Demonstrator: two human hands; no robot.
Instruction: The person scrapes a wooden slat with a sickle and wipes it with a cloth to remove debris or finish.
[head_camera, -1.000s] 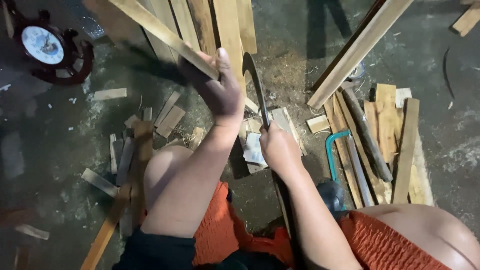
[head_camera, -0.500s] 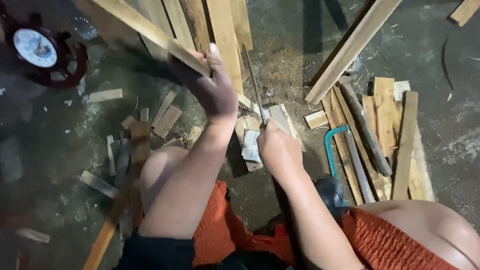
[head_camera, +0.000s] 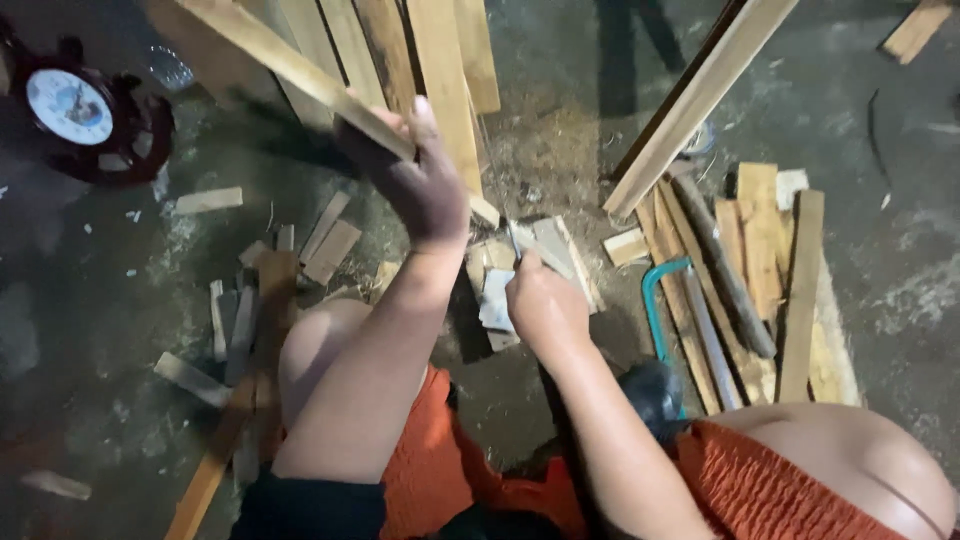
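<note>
The left hand (head_camera: 425, 190) had its fingers wrapped round a long wooden slat (head_camera: 300, 75), held up at a slant over the dirty floor (head_camera: 880, 290). The right hand (head_camera: 545, 305) was closed tight on the handle of a thin saw blade (head_camera: 497, 185) that stood against the slat, just beside the left fingers. The blade could slip or jump and cut those fingers, because they were so near.
</note>
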